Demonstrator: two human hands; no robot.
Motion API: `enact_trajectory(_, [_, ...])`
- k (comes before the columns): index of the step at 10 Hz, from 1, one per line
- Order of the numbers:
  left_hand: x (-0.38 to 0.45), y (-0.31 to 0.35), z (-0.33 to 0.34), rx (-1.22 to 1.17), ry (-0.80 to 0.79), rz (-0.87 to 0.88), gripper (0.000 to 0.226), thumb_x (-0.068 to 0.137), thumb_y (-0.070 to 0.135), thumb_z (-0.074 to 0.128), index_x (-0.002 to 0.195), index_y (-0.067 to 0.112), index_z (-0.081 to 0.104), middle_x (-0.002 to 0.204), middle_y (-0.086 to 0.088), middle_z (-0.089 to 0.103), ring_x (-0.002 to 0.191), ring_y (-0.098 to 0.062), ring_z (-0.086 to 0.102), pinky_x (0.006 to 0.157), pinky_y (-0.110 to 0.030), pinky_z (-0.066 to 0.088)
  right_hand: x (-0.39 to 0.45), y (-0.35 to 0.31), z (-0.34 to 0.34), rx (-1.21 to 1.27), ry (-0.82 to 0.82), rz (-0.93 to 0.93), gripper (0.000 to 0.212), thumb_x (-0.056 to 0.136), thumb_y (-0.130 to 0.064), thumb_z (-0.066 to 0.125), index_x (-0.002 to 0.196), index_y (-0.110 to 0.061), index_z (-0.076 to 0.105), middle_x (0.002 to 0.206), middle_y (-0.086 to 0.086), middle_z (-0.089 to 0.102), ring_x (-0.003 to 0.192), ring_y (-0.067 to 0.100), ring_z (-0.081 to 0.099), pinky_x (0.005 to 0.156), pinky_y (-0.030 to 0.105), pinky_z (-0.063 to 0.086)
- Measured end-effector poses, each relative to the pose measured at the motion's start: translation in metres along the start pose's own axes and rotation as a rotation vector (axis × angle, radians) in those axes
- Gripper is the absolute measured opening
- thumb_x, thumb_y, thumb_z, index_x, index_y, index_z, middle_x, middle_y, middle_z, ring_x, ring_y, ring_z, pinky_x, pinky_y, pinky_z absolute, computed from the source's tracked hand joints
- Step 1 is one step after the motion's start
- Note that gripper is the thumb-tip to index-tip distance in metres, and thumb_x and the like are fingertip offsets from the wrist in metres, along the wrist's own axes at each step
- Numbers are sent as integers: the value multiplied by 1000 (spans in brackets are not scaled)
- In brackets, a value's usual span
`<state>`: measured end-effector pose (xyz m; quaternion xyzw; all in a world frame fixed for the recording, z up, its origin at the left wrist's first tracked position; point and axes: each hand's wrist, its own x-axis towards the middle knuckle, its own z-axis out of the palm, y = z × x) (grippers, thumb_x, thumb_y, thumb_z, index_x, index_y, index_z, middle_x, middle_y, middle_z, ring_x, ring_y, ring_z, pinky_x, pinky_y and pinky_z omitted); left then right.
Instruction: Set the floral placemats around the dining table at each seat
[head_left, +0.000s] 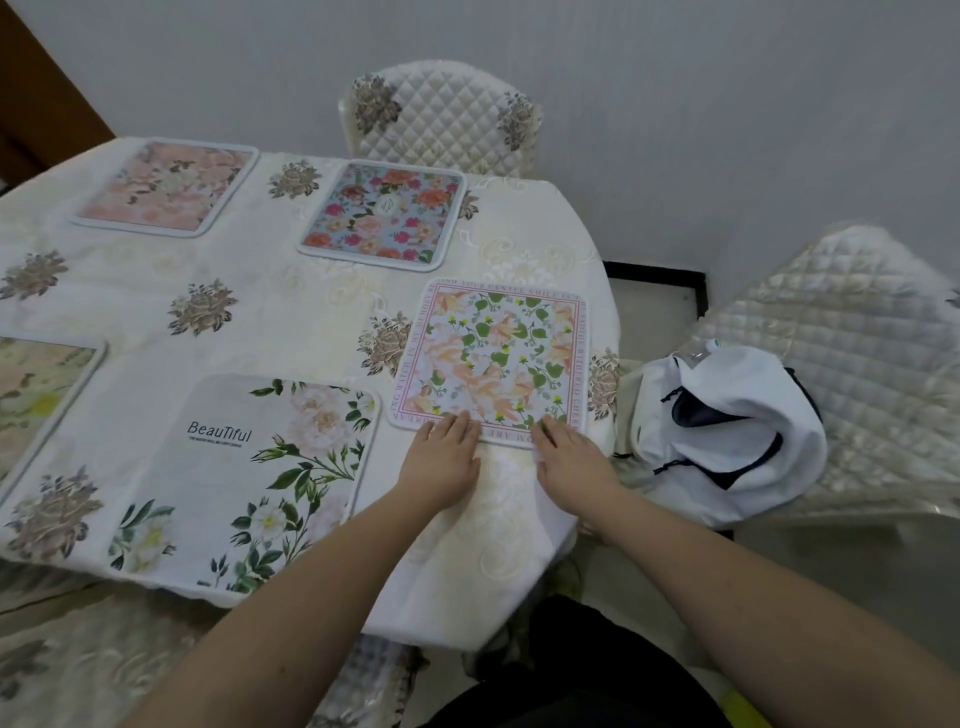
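Several floral placemats lie flat on the cream tablecloth (291, 322). A pink-bordered mat with green leaves (493, 358) sits at the table's right end. My left hand (441, 457) and my right hand (571, 462) rest at its near edge, fingertips touching the border, fingers flat and apart. A white mat reading "Beautiful" (249, 483) lies at the near edge to the left. A blue rose mat (384, 215) and a pale pink mat (166, 187) lie along the far side. Another mat (36, 389) is cut off at the left.
A quilted chair (441, 119) stands at the far side against the grey wall. A second quilted chair (841, 364) at the right holds a white drawstring bag (727, 431). Another covered chair seat (104, 660) shows at the bottom left.
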<state>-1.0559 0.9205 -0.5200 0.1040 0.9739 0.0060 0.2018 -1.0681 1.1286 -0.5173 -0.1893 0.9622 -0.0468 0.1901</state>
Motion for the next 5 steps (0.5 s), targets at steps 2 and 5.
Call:
enact_trajectory(2, [1,1,-6,57,-54,29,58,102,20,27,157,12,8,165,-10,2,152,-27,7,121,-42,11,4,-6,-12,-32,-122,22,56,104,-27,21,155,-9,6,162,12,2,149,26,8,121,36,8])
enact_trajectory(5, [-7,7,-23,71,-47,-93,38,99,30,34,127,9,50,127,-13,56,110,-32,56,95,-42,41,-54,11,-25,28,-12,55,55,101,-34,32,151,-14,24,159,7,23,145,22,22,118,39,17])
